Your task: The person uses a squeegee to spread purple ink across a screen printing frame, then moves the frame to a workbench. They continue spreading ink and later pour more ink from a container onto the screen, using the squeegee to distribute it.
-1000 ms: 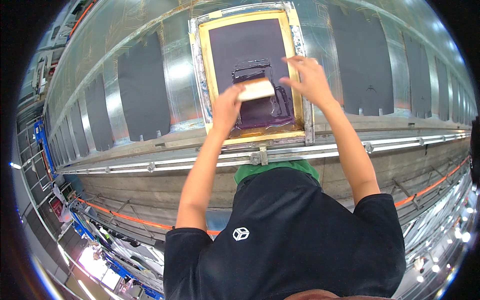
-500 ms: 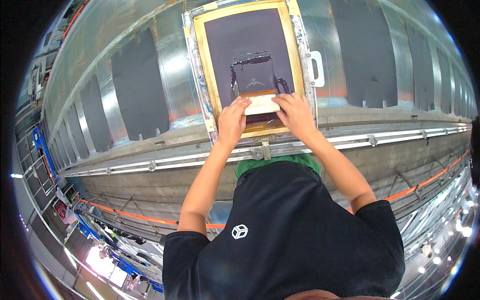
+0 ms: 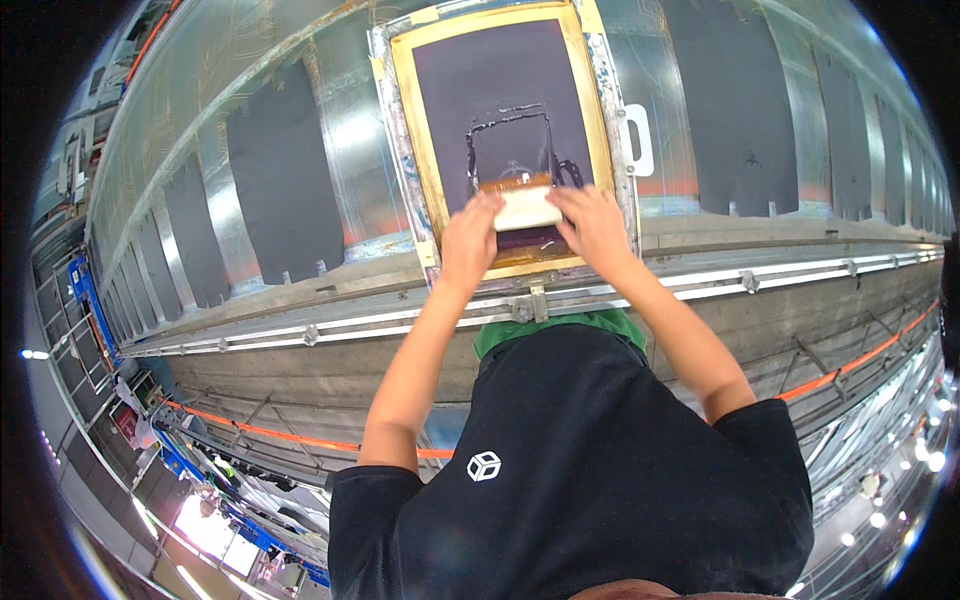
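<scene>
- Frame: wooden-edged printing screen with dark mesh, lying flat on the long metal table; the landmark for all items below.
- Squeegee: pale block, resting on the mesh near the frame's lower edge.
- Left hand: fingers closed over the squeegee's left end.
- Right hand: fingers closed over its right end.
- Progress: judged near the end of a stroke, as the outlined design lies above the squeegee.
- Dark fabric panels: laid on the table either side of the frame.
</scene>
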The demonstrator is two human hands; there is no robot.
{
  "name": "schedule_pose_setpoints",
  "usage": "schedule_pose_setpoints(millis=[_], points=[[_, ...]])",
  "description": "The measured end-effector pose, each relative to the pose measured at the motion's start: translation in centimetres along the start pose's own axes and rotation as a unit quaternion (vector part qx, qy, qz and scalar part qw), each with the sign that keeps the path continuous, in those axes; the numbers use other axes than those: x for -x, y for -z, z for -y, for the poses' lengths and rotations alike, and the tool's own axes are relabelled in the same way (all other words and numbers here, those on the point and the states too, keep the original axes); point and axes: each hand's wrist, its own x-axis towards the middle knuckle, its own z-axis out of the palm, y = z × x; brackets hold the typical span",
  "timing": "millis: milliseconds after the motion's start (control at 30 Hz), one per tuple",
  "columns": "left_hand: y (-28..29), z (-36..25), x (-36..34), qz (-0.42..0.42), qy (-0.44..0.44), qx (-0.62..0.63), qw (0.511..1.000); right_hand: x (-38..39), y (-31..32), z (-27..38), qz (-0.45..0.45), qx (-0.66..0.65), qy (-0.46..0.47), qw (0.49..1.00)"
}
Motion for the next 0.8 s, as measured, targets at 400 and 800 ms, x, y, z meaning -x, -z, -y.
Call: schedule_pose_setpoints(millis=[400, 800], points=[[1.6, 1.8, -10.6, -0.027, 0.0, 0.021, 0.999, -9.8, 2.3, -3.5, -0.065, -0.016, 0.026, 0.997], [0.6, -0.3, -1.5, 0.026, 0.092, 0.059, 0.994, 0.5, 1.7, -5.1, -0.087, -0.22, -0.055, 0.97]])
